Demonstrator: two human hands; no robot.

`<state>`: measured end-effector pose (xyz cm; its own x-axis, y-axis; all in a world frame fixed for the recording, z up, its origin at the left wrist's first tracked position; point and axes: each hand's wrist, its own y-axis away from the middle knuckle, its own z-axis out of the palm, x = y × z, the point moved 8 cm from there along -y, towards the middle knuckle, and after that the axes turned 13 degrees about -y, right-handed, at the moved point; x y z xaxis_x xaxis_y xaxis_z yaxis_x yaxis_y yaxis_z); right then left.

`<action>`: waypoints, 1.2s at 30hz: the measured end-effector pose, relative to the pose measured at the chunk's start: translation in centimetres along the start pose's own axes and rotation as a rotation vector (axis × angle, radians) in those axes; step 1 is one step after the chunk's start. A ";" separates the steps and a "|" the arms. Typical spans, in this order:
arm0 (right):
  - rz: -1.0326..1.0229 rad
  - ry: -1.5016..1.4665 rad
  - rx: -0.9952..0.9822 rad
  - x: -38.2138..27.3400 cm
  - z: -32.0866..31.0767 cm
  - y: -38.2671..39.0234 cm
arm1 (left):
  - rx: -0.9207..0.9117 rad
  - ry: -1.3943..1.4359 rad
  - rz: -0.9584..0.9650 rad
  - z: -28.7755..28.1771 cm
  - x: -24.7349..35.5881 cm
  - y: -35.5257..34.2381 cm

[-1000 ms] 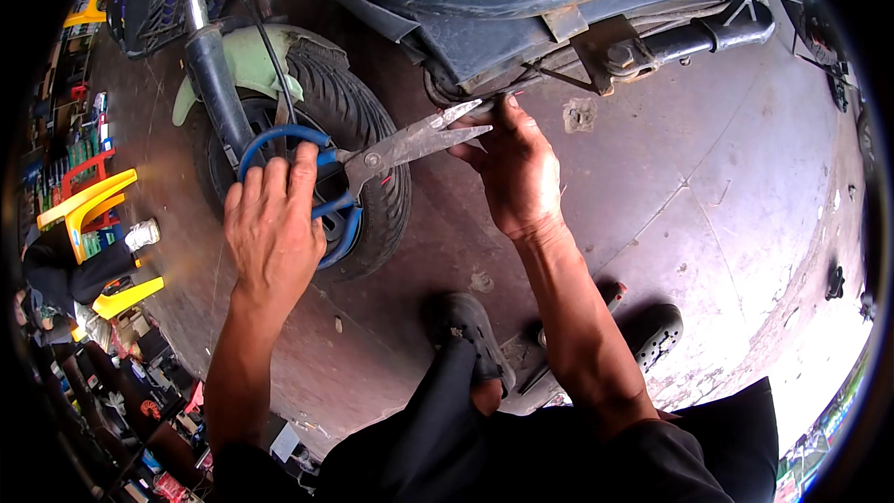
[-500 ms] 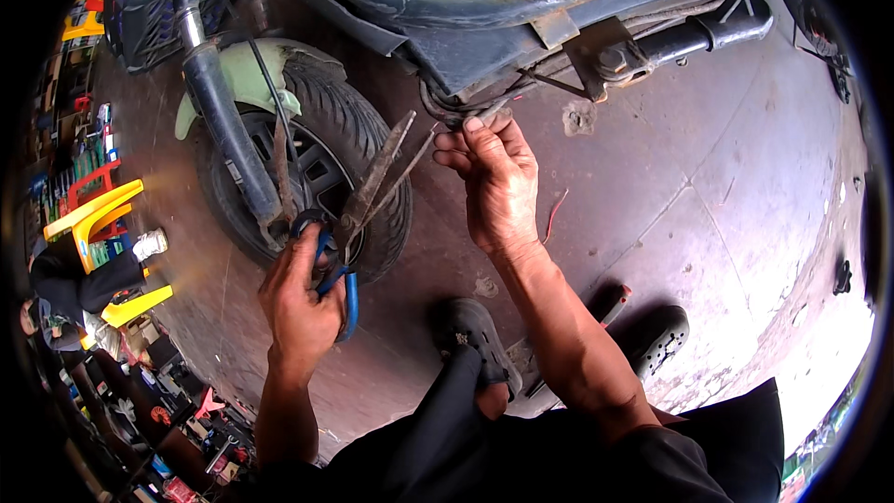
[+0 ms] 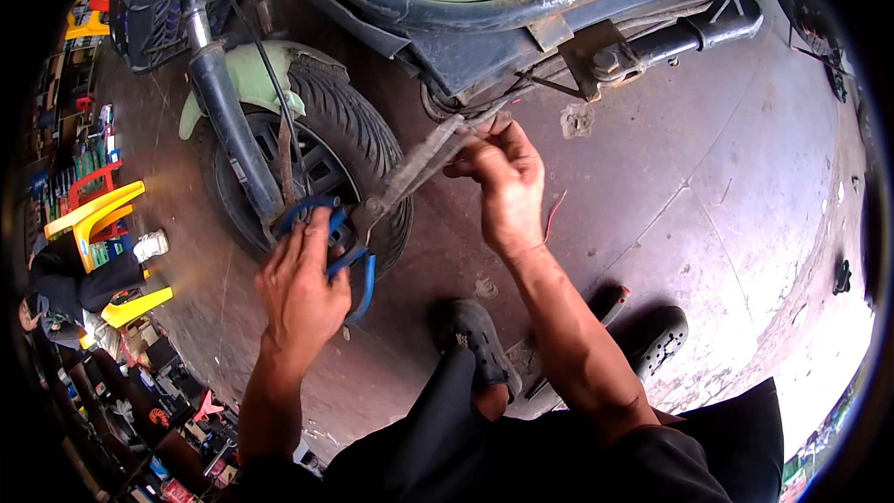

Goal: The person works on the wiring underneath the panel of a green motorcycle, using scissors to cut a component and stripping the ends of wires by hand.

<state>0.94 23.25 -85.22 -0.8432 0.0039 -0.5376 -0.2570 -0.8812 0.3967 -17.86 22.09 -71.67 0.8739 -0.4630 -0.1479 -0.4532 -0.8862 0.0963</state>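
Observation:
My left hand (image 3: 303, 284) is closed round the blue handles of a pair of scissors (image 3: 402, 177). Their worn, greyish blades reach up and to the right, the tips nearly together against a dark cable (image 3: 486, 112) under the frame of a scooter (image 3: 410, 5). Just beside the tips, my right hand (image 3: 510, 182) pinches the cable between thumb and fingers. Part of the cable is hidden behind those fingers and the blades. Close behind the scissors stands the scooter's front wheel (image 3: 349, 121).
A red wire scrap (image 3: 555, 214) lies on the floor right of my wrist. A tool with a red end (image 3: 615, 303) lies between my dark clogs. At the left are a yellow stool (image 3: 98, 214), a seated person (image 3: 79, 289) and shelves crowded with parts.
The scissors have moved up and right, from beside the wheel to the cable, and their blades have come closer together. My right hand has shifted slightly right.

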 end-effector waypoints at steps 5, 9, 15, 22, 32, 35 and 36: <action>0.169 -0.201 -0.004 0.0 -0.9 -1.0 | 0.033 -0.314 0.100 -0.8 1.7 -3.0; 0.184 -0.226 0.085 -0.1 -0.7 -1.2 | 0.080 -0.412 0.102 -1.0 2.0 -4.6; 0.217 -0.271 0.101 0.8 -1.3 -1.6 | 0.083 -0.428 0.084 0.1 1.9 -6.0; 0.207 -0.273 0.116 1.0 -1.0 -1.6 | 0.229 -0.489 0.124 1.5 1.9 -7.2; 0.168 -0.338 0.088 1.3 -0.7 -1.6 | 0.243 -0.434 0.065 2.3 1.5 -7.2; 0.154 -0.348 0.084 1.3 -0.7 -1.6 | 0.257 -0.412 0.070 2.4 1.6 -7.1; 0.150 -0.352 0.084 1.3 -0.7 -1.6 | 0.262 -0.404 0.075 2.4 1.6 -7.0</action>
<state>0.54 24.30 -87.07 -0.9810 0.0526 -0.1867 -0.1441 -0.8424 0.5193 -13.73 27.54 -74.90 0.7228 -0.4493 -0.5250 -0.5866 -0.8005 -0.1225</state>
